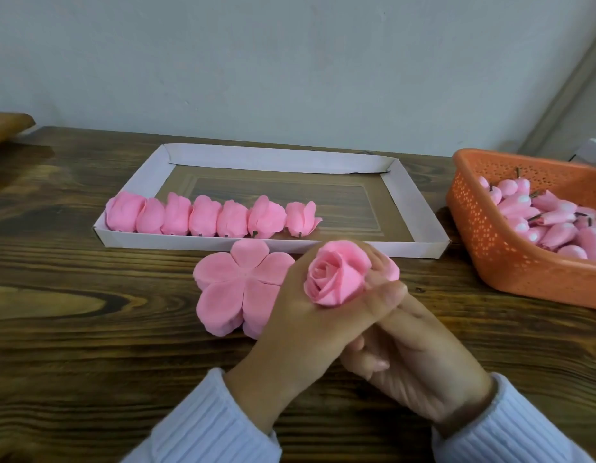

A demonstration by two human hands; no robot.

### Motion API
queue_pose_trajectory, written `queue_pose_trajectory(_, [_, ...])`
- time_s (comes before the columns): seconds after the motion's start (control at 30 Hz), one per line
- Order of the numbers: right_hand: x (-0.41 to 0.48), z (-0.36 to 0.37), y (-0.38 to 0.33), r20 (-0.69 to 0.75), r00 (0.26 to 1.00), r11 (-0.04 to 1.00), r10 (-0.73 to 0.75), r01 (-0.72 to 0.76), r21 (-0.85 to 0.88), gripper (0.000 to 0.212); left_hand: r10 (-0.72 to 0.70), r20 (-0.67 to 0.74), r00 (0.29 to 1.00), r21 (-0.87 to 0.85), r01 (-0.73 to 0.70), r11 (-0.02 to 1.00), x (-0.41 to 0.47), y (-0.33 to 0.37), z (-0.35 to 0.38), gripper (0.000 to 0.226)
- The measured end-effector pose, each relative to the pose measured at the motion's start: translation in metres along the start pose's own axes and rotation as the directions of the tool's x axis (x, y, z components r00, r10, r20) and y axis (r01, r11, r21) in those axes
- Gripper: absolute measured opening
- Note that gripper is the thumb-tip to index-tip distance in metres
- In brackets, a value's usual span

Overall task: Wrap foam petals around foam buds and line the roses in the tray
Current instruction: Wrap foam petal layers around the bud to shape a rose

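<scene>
- Ribbed white sleeves (206, 422) come in at the near edge, both arms meeting in the middle of the wooden table (89, 295).
- Left hand (300, 312) is wrapped round the rose (336, 277), fingers behind it and thumb across the near side. My guess is that's to keep the petals pressed shut, since it's held bloom-up toward the camera so the spiral can be checked.
- Right hand (423, 365) sits just under the left, palm up with the fingers curled in. It's probably pinching the base or stem, but that part is hidden, so I can't tell what it has, if anything.
- Petal stack (229, 289), the flat five-lobed cutouts, lies just left of the hands and right beside the tray's near wall, so the next one is an easy grab.
- Tray (420, 208) is just beyond that. Seven finished roses (203, 217) lie side by side along its near edge, packed from the left corner with stems pointing near. The right part of that row is open, so I'd say the held rose goes next to the rightmost one.
- Orange basket (483, 235) on the right holds a pile of bare buds (557, 225), handy for the right hand. Loads left to do, I reckon.
</scene>
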State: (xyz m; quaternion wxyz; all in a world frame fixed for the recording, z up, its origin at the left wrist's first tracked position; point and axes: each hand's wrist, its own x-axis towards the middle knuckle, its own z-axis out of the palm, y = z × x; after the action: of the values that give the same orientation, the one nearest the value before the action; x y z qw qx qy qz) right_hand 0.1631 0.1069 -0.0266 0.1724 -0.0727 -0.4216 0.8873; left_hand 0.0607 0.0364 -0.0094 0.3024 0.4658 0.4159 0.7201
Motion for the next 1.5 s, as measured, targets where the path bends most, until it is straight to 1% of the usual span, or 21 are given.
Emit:
queue_pose_trajectory(0.03, [0.000,0.000,0.001,-0.028,1.000,1.000,-0.012,0.011,-0.011,0.042,-0.004,0.004,1.000,0.016,0.004,1.000,0.000,0.000,0.000,0.006])
queue_pose_trajectory(0.13, [0.002,0.001,0.003,-0.110,0.994,0.995,0.005,-0.016,-0.094,0.055,-0.001,-0.021,1.000,0.016,0.001,1.000,-0.001,0.000,0.001,0.005])
queue_pose_trajectory(0.17, [0.003,0.002,0.004,-0.112,0.994,0.994,0.006,-0.018,-0.109,0.054,-0.019,-0.025,1.000,0.001,0.019,1.000,-0.002,0.000,0.001,0.005])
queue_pose_trajectory(0.27, [0.003,0.002,0.004,-0.029,1.000,0.998,-0.013,0.011,-0.064,0.047,-0.072,-0.026,0.997,-0.019,0.072,0.997,-0.003,0.000,-0.001,0.003])
queue_pose_trajectory(0.33, [0.001,0.001,0.002,0.040,0.999,1.000,-0.017,0.017,-0.015,0.058,-0.048,-0.021,0.999,0.004,0.048,0.999,-0.002,0.000,-0.003,0.009])
queue_pose_trajectory(0.4, [0.001,0.002,0.002,0.068,0.997,1.000,-0.027,0.028,-0.011,0.058,-0.025,0.003,1.000,0.021,0.024,0.999,-0.002,0.001,-0.003,0.012])
queue_pose_trajectory(0.47, [0.001,0.001,0.003,0.019,1.000,0.998,-0.010,0.012,-0.062,0.039,-0.035,0.022,0.999,0.010,0.035,0.999,-0.002,0.002,-0.002,0.007])
queue_pose_trajectory(0.5, [0.002,0.000,0.003,-0.022,1.000,0.993,0.004,-0.006,-0.117,0.036,-0.037,0.032,0.999,0.015,0.037,0.999,-0.002,0.002,-0.001,0.009])
queue_pose_trajectory(0.53, [0.003,0.000,0.004,-0.056,0.998,0.987,0.014,-0.023,-0.160,0.040,-0.042,0.039,0.998,0.024,0.041,0.999,-0.002,0.003,-0.001,0.011])
queue_pose_trajectory(0.6, [0.003,0.002,0.005,-0.068,0.997,0.987,0.019,-0.030,-0.158,0.045,-0.054,0.031,0.998,0.051,0.052,0.997,-0.002,0.004,-0.001,0.017])
queue_pose_trajectory(0.7, [0.002,0.002,0.003,0.051,0.999,0.997,-0.020,0.023,-0.068,0.058,-0.026,0.006,1.000,0.129,0.025,0.991,-0.001,0.003,-0.004,0.018])
queue_pose_trajectory(0.77, [0.002,0.001,0.001,0.094,0.995,0.999,-0.021,0.025,-0.038,0.064,0.009,0.040,0.999,0.106,-0.013,0.994,0.000,0.003,-0.004,0.017])
queue_pose_trajectory(0.83, [0.002,-0.003,0.001,0.072,0.997,0.998,0.009,-0.004,-0.063,0.055,0.037,0.094,0.995,0.106,-0.047,0.993,0.000,0.002,-0.005,0.013])
queue_pose_trajectory(0.93, [0.003,-0.004,0.004,0.047,0.998,0.984,0.036,-0.027,-0.174,0.039,0.030,0.144,0.989,0.148,-0.051,0.988,0.001,0.003,-0.004,0.007])
queue_pose_trajectory(1.0, [0.003,-0.003,0.005,0.078,0.996,0.985,0.035,-0.021,-0.169,0.043,-0.003,0.130,0.992,0.137,-0.015,0.991,0.001,0.005,-0.005,0.008])
queue_pose_trajectory(1.1, [0.001,-0.003,0.003,0.156,0.988,0.997,0.003,0.009,-0.072,0.053,-0.026,0.075,0.997,0.123,0.016,0.992,0.001,0.007,-0.008,0.015])
queue_pose_trajectory(1.2, [0.000,-0.002,0.002,0.135,0.990,0.997,-0.024,0.034,-0.071,0.045,-0.059,0.104,0.993,0.149,0.043,0.988,0.000,0.010,-0.007,0.012])
queue_pose_trajectory(1.27, [0.000,-0.004,0.002,0.089,0.996,0.995,-0.005,0.014,-0.104,0.036,-0.042,0.139,0.989,0.132,0.023,0.991,0.000,0.011,-0.005,0.009])
queue_pose_trajectory(1.33, [0.000,-0.006,0.002,0.075,0.997,0.992,0.022,-0.012,-0.123,0.041,-0.031,0.156,0.987,0.117,0.012,0.993,-0.001,0.011,-0.005,0.010])
queue_pose_trajectory(1.4, [0.000,-0.005,0.002,0.074,0.997,0.987,0.010,0.002,-0.159,0.047,-0.043,0.153,0.987,0.089,0.030,0.996,-0.001,0.012,-0.005,0.011])
queue_pose_trajectory(1.5, [0.001,-0.005,0.003,0.063,0.998,0.988,-0.023,0.032,-0.150,0.067,-0.059,0.112,0.992,0.039,0.055,0.998,-0.002,0.010,-0.005,0.018])
